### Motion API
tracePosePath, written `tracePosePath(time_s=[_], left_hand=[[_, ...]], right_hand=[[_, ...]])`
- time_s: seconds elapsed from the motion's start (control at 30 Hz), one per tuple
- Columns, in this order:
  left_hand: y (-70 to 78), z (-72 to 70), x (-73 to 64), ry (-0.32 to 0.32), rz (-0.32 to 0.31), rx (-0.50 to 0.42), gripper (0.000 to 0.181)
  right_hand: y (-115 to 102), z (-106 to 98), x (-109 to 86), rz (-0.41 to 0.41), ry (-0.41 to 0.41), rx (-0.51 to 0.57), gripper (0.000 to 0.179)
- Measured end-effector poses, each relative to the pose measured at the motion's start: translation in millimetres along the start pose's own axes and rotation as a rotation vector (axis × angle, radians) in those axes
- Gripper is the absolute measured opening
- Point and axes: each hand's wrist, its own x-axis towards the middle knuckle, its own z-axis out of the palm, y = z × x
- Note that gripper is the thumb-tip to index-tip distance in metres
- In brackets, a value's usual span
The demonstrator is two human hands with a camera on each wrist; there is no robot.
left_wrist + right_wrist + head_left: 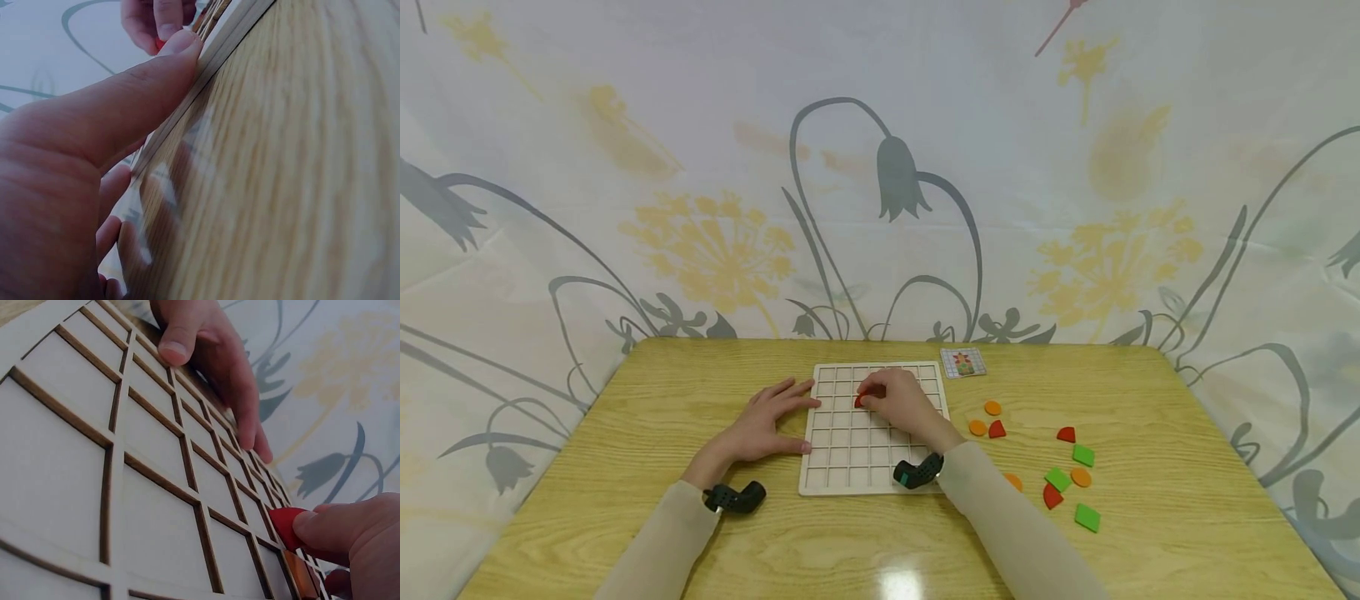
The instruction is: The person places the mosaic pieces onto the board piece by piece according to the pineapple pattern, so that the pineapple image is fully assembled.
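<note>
A white wooden grid board (838, 458) lies on the table, its square cells divided by raised strips. Over its upper middle, my right hand (904, 404) pinches a red quarter-circle tile (287, 526) between thumb and fingers. In the right wrist view the tile meets the grid strips; whether it sits inside a cell I cannot tell. An orange piece (301, 575) shows in a cell just below that hand. My left hand (763, 422) rests at the board's left edge with fingers spread, thumb and fingertips touching the rim.
Right of the board lie loose tiles: orange discs (993, 408), red quarter-circles (1066, 434) and green tiles (1087, 517). Behind its right corner is a small card (963, 362) with a flower picture on a grid. A patterned cloth (880, 250) hangs behind the table (737, 550).
</note>
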Motion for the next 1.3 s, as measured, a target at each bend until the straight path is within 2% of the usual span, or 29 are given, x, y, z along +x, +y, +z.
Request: tracePosePath(time_s=[0.27,0.87,1.0,1.3], left_hand=[[-0.2,0.3,0.3,0.001,-0.009,0.003,0.066],[0.3,0.1,0.7,-0.005,-0.022,-0.005,0.066],[0.5,0.0,0.7,-0.003,-0.021,-0.002,0.066],[-1.6,0.6,0.4,-0.002,-0.01,0.0,0.067]], right_hand=[[3.9,2.0,1.9,-0.013,0.024,-0.12,0.008],[5.1,3.3,-0.5,0.01,-0.005,-0.18,0.013],[4.9,1.9,-1.1,0.01,0.016,-0.164,0.014],[14.0,-20.5,-4.2,0.002,0.144,0.003,0.014]])
